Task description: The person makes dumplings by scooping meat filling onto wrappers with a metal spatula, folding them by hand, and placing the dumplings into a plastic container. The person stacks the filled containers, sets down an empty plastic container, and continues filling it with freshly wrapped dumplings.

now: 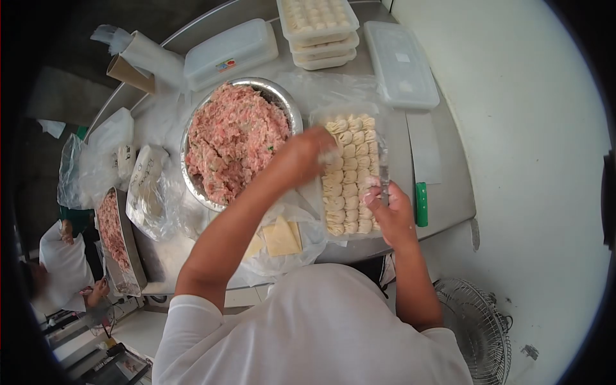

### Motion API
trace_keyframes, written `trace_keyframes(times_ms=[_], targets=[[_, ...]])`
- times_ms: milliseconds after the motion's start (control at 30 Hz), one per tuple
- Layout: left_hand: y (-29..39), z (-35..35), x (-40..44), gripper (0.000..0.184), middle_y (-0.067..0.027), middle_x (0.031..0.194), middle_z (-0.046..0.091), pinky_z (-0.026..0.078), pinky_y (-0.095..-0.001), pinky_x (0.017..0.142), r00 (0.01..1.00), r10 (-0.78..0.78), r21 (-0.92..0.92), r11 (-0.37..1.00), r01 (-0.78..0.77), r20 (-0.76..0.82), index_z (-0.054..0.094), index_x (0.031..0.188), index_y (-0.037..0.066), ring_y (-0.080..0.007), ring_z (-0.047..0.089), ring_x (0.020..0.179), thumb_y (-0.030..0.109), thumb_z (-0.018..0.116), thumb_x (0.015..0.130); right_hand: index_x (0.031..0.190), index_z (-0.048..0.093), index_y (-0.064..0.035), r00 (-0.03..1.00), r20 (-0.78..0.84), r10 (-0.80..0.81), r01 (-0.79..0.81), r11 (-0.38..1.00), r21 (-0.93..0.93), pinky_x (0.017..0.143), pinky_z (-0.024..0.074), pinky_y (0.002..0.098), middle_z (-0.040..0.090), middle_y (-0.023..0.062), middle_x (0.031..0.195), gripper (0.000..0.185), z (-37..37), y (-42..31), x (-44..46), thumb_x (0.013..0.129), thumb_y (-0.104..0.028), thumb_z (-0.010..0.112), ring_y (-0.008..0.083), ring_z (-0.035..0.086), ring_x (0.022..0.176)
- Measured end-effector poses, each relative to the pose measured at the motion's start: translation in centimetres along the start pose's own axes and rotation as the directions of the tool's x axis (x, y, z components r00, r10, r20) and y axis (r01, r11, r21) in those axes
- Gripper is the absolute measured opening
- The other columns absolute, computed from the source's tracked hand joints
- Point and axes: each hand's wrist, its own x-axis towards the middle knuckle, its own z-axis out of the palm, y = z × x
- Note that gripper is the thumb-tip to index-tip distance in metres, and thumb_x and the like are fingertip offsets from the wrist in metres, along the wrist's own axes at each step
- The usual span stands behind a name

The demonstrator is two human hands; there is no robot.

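Rows of small pale dumplings (350,186) fill a clear plastic tray (314,119) on the metal table. My left hand (308,157), blurred, is over the tray's left side near the upper rows; what its fingers hold is hidden. On the tray's right side my right hand (393,215) has curled fingers, with a metal blade upright beside them and something small and pinkish at the fingertips. A steel bowl (292,106) heaped with pink minced filling (234,138) stands left of the tray. Square yellow wrappers (281,237) lie on plastic below it.
Stacked dumpling trays (321,38) and lidded containers (404,67) stand at the back. A green-handled knife (421,204) lies at the right. Bagged packages (147,186) and a long tray of filling (115,237) are at the left, near another person (64,263). A fan (475,321) stands below.
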Motion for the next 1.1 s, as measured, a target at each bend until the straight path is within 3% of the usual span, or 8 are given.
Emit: trace_keyframes(times_ms=[133,367,567,633,800,900,967,1100], targets=[[-3.1,-0.6,4.2,0.026,-0.0168,0.094,0.062,0.051,-0.0423,0.082,0.994,-0.104,0.122,0.988,0.099,0.035,0.060,0.093,-0.001,-0.0373,0.063,0.093,0.000,0.073,0.071,0.118,0.062,-0.0004,0.985,-0.165,-0.051,0.035,0.995,-0.096,0.080,0.0466,0.0230,0.058,0.0004,0.099,0.031,-2.3,1.1,0.6,0.091,-0.011,0.071,0.0079,0.055,0.085],[-5.0,1.0,6.4,0.044,-0.0175,0.115,0.064,0.049,-0.0431,0.095,0.897,-0.250,0.388,0.916,0.098,0.364,0.063,0.122,0.003,-0.0370,0.060,0.110,-0.002,0.062,0.078,0.113,0.064,0.0004,0.948,-0.279,-0.156,0.084,0.964,-0.252,0.074,0.0475,0.0234,0.063,0.0013,0.094,0.026,-3.8,3.1,0.5,0.090,-0.010,0.070,0.0071,0.057,0.081],[-4.7,-0.2,8.3,0.047,-0.0174,0.119,0.065,0.049,-0.0433,0.096,0.802,-0.222,0.292,0.954,0.062,0.555,0.063,0.123,0.007,-0.0357,0.060,0.111,-0.002,0.063,0.078,0.110,0.066,-0.0005,0.941,-0.326,-0.084,-0.001,0.968,-0.252,0.083,0.0461,0.0245,0.061,0.0005,0.098,0.021,-3.7,2.8,0.7,0.090,-0.006,0.069,0.0080,0.055,0.090],[-4.7,-0.1,8.3,0.047,-0.0168,0.120,0.065,0.049,-0.0432,0.096,0.804,-0.231,0.305,0.950,0.066,0.548,0.063,0.124,0.007,-0.0354,0.060,0.112,-0.002,0.063,0.077,0.108,0.066,0.0014,0.927,-0.329,-0.182,0.075,0.947,-0.312,0.069,0.0468,0.0225,0.065,0.0003,0.086,0.022,-3.5,3.2,0.7,0.089,-0.010,0.070,0.0052,0.056,0.074],[-4.7,1.0,8.2,0.050,-0.0161,0.118,0.065,0.049,-0.0432,0.096,0.885,-0.240,0.305,0.945,0.119,0.399,0.062,0.126,0.007,-0.0354,0.061,0.113,-0.002,0.064,0.076,0.104,0.067,0.0020,0.930,-0.319,-0.184,0.060,0.931,-0.361,0.065,0.0460,0.0225,0.065,0.0006,0.083,0.019,-3.0,2.7,0.7,0.089,-0.009,0.069,0.0044,0.054,0.070],[-4.6,0.8,8.9,0.053,-0.0172,0.117,0.067,0.050,-0.0433,0.095,0.847,-0.151,0.303,0.953,-0.013,0.510,0.061,0.128,0.006,-0.0368,0.062,0.111,-0.002,0.064,0.076,0.102,0.066,0.0025,0.931,-0.301,-0.205,0.072,0.914,-0.400,0.064,0.0457,0.0225,0.065,0.0009,0.082,0.018,-2.9,2.5,0.6,0.089,-0.008,0.069,0.0044,0.053,0.069],[-3.2,-0.5,9.8,0.053,-0.0173,0.118,0.066,0.050,-0.0439,0.096,0.717,-0.236,0.333,0.943,0.006,0.656,0.061,0.127,0.006,-0.0373,0.062,0.112,-0.002,0.064,0.075,0.102,0.066,0.0026,0.934,-0.286,-0.215,0.079,0.904,-0.421,0.064,0.0457,0.0224,0.065,0.0012,0.082,0.017,-2.9,2.5,0.3,0.089,-0.008,0.068,0.0044,0.053,0.069],[-3.9,1.4,11.7,0.054,-0.0188,0.119,0.065,0.048,-0.0441,0.099,0.739,-0.267,0.349,0.936,0.045,0.619,0.060,0.130,0.005,-0.0362,0.061,0.114,0.003,0.064,0.077,0.103,0.066,0.0029,0.925,-0.279,-0.260,0.121,0.894,-0.432,0.063,0.0460,0.0228,0.065,0.0019,0.082,0.017,-3.0,3.5,0.6,0.089,-0.007,0.068,0.0058,0.052,0.068]])
